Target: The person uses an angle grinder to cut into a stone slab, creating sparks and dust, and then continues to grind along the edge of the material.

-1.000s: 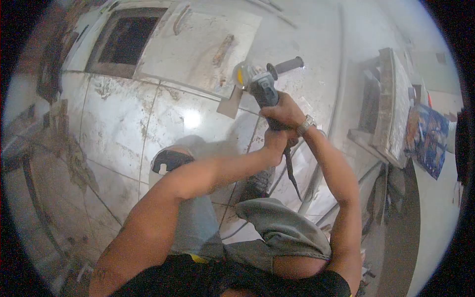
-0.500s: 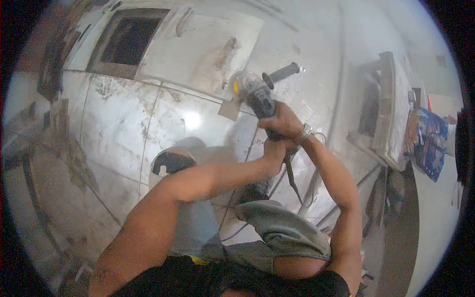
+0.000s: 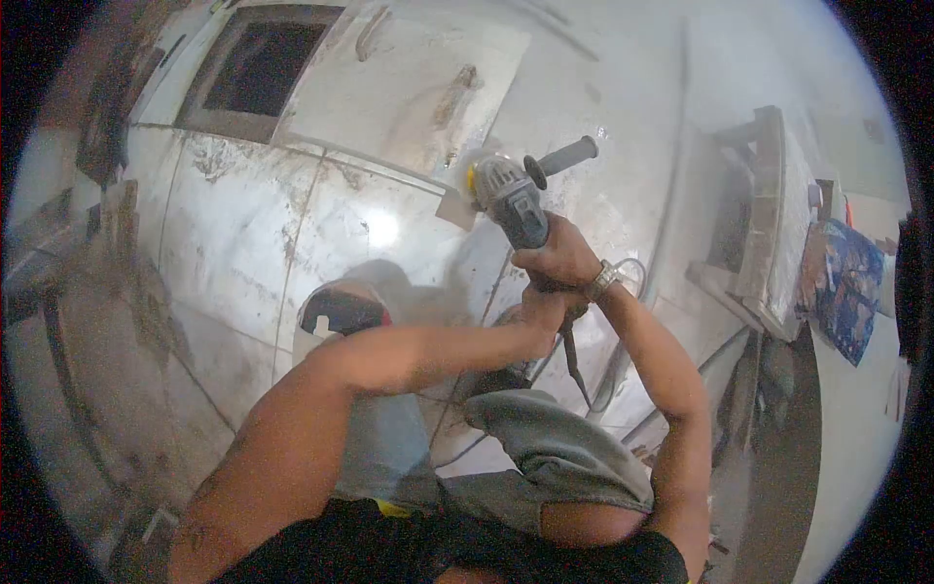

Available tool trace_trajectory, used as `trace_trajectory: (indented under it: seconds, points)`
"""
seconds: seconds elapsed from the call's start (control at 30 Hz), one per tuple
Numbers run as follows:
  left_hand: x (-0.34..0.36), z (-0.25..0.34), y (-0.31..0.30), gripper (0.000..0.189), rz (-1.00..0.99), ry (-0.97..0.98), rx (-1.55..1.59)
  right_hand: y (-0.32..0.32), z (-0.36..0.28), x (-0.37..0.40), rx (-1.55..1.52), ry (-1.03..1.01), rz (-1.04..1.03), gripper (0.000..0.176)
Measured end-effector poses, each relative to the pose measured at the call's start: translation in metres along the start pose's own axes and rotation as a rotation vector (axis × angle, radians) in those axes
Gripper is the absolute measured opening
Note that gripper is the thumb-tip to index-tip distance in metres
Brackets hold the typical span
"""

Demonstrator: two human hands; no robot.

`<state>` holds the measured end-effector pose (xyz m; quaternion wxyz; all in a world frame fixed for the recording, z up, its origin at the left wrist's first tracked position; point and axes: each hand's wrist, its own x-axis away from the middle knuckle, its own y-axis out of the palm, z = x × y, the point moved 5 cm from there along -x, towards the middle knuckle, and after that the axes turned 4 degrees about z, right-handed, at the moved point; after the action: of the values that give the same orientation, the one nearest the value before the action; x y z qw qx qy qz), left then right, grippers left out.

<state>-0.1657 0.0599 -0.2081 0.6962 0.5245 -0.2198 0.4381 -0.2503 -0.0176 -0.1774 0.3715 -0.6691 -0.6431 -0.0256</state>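
Tiled floor [image 3: 233, 229] around; slab edge [image 3: 381, 169] near angle grinder [image 3: 518, 202], hands [image 3: 564, 255] closed round it.

grinder [image 3: 516, 204] moved toward person [image 3: 341, 545]

Floor [image 3: 233, 234]: slab [image 3: 389, 88] on its far part, left of centre.
Opening [image 3: 258, 68]: beside the slab, left.
Grinder [image 3: 516, 200]: at the slab's near right corner; side handle [image 3: 569, 156] right, cord [image 3: 574, 368] behind.
Frame [image 3: 769, 214]: well right of the grinder.
Sheet [image 3: 846, 292]: right of the frame.
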Motion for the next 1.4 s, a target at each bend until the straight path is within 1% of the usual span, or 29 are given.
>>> trace_trajectory:
  seconds: [0.1, 0.17, 0.2, 0.27, 0.33, 0.37, 0.4, 0.47, 0.5, 0.57, 0.6, 0.67, 0.7, 0.73, 0.77, 0.8, 0.87, 0.9, 0.97, 1.0, 1.03, 1.07, 1.1, 1.13, 1.17, 1.2, 1.27, 1.33, 1.4]
  points:
    - [-0.013, -0.01, -0.011, 0.03, 0.013, 0.075, -0.051, -0.004, 0.001, -0.007, -0.002, -0.016, 0.051, 0.054]
    - [-0.025, -0.001, -0.006, 0.031, -0.087, 0.124, -0.213, -0.011, -0.002, -0.008, -0.009, -0.011, 0.104, 0.055]
    - [-0.019, 0.001, -0.003, 0.031, -0.094, 0.122, -0.213, -0.012, -0.002, -0.008, 0.045, 0.014, 0.112, 0.055]
    - [-0.005, 0.005, -0.003, 0.022, -0.031, 0.077, -0.198, -0.012, 0.0, -0.005, 0.1, 0.036, 0.116, 0.056]
    - [0.015, 0.004, -0.007, 0.02, -0.024, 0.032, -0.237, 0.007, 0.01, 0.004, 0.045, 0.017, 0.007, 0.065]
    - [0.02, 0.002, -0.01, 0.018, -0.019, -0.017, -0.28, 0.011, 0.021, 0.003, 0.058, -0.145, 0.093, 0.064]
    - [0.013, -0.001, -0.012, 0.018, -0.013, -0.017, -0.279, 0.01, 0.017, 0.002, 0.055, -0.147, 0.087, 0.064]
    - [-0.012, -0.01, -0.017, 0.019, -0.057, 0.083, -0.294, 0.001, 0.005, 0.002, 0.044, -0.021, 0.074, 0.057]
    - [-0.02, -0.01, -0.016, 0.019, -0.06, 0.082, -0.299, -0.005, -0.005, 0.001, 0.011, -0.025, 0.12, 0.056]
    - [-0.033, -0.008, -0.008, 0.022, -0.127, 0.178, -0.053, -0.008, 0.008, -0.008, 0.037, 0.002, 0.139, 0.056]
    - [-0.029, -0.009, -0.006, 0.022, -0.135, 0.177, -0.051, -0.009, 0.013, -0.01, 0.067, 0.024, 0.149, 0.056]
    - [-0.013, -0.016, -0.014, 0.021, -0.044, 0.058, -0.151, -0.004, 0.009, 0.002, 0.084, 0.003, 0.159, 0.057]
    - [-0.003, -0.008, -0.012, 0.021, -0.037, 0.065, -0.146, 0.001, 0.011, 0.004, 0.094, -0.034, 0.117, 0.061]
    - [0.011, -0.001, -0.011, 0.021, -0.006, 0.034, -0.25, 0.008, 0.013, 0.006, 0.098, -0.069, 0.074, 0.066]
    - [0.019, 0.003, -0.012, 0.02, 0.025, 0.001, -0.354, 0.011, 0.017, 0.006, 0.088, -0.048, 0.102, 0.065]
    - [-0.001, -0.016, -0.025, 0.02, 0.033, -0.004, -0.357, 0.009, 0.013, 0.006, 0.081, -0.047, 0.097, 0.065]
    - [-0.059, -0.063, -0.048, 0.019, -0.11, 0.094, -0.594, -0.005, 0.0, 0.001, 0.089, -0.017, 0.146, 0.063]
    - [-0.055, -0.059, -0.042, 0.019, -0.114, 0.093, -0.6, -0.004, 0.004, -0.001, -0.008, -0.021, 0.164, 0.06]
    - [-0.037, -0.032, -0.022, 0.019, -0.029, 0.11, -0.232, -0.001, 0.004, 0.004, -0.004, -0.022, 0.14, 0.06]
    - [-0.022, -0.022, -0.016, 0.019, -0.033, 0.116, -0.231, 0.003, 0.004, 0.008, -0.001, -0.028, 0.104, 0.06]
    - [-0.004, -0.016, -0.016, 0.018, -0.049, 0.055, -0.243, 0.013, 0.014, 0.012, 0.007, -0.09, 0.104, 0.06]
    - [0.006, -0.016, -0.018, 0.017, -0.065, -0.009, -0.258, 0.012, 0.01, 0.01, 0.007, -0.093, 0.103, 0.06]
    - [0.002, -0.017, -0.016, 0.017, -0.063, -0.009, -0.259, 0.009, 0.005, 0.008, 0.029, -0.07, 0.087, 0.059]
    - [-0.007, -0.014, -0.014, 0.017, 0.002, 0.035, -0.163, 0.005, 0.0, 0.005, 0.052, -0.047, 0.073, 0.058]
    - [-0.017, -0.01, -0.013, 0.017, 0.065, 0.079, -0.068, -0.003, -0.008, 0.002, -0.033, -0.07, 0.103, 0.055]
    - [-0.025, -0.005, -0.012, 0.017, 0.063, 0.08, -0.073, -0.01, -0.008, -0.006, -0.035, -0.071, 0.108, 0.055]
    - [-0.04, 0.011, 0.001, 0.016, -0.082, 0.139, -0.171, -0.025, -0.007, -0.024, 0.036, -0.04, 0.113, 0.054]
    - [-0.05, 0.021, 0.008, 0.014, -0.04, 0.135, -0.164, -0.033, -0.011, -0.034, -0.02, -0.074, 0.152, 0.051]
    - [-0.057, 0.032, 0.018, 0.011, -0.136, 0.131, 0.004, -0.04, -0.007, -0.048, 0.078, 0.002, 0.154, 0.045]
